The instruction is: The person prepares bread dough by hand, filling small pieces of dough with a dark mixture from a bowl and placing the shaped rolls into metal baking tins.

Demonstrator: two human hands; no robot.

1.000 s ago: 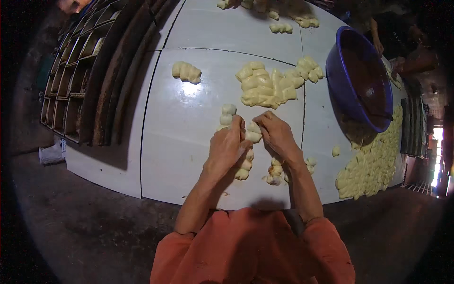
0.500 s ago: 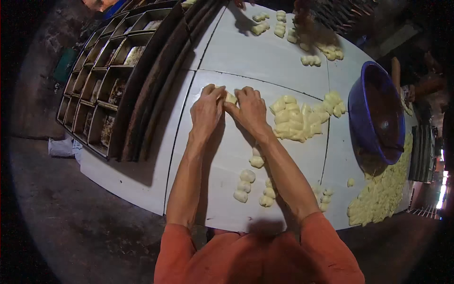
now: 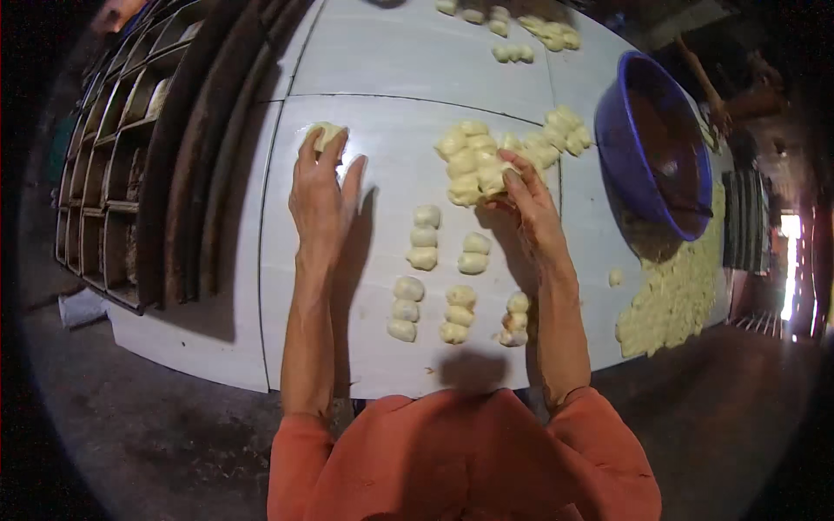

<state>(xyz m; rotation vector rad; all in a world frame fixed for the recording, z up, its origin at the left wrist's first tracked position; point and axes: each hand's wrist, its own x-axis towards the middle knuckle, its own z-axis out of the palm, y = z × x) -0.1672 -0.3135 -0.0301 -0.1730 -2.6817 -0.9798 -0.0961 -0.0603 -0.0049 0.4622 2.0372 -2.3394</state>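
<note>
We look down over an orange shirt at our two bare arms stretched across a white tabletop. Nearest us, between the forearms, small shaped dough rolls lie in short rows on the bare surface, apart from both hands. Our left hand lies palm down with fingers extended and loosely spread; a single dough piece sits right at its fingertips, touching them. Our right hand has its fingers curled around a lump at the near edge of a pile of dough pieces. Beyond the right fingers and to their right stands a blue bowl, with a spread of pale crumbly dough beneath it. Left of the left fingers runs a dark wooden rack of compartments. More rolls lie farthest off. The floor is dim concrete.
</note>
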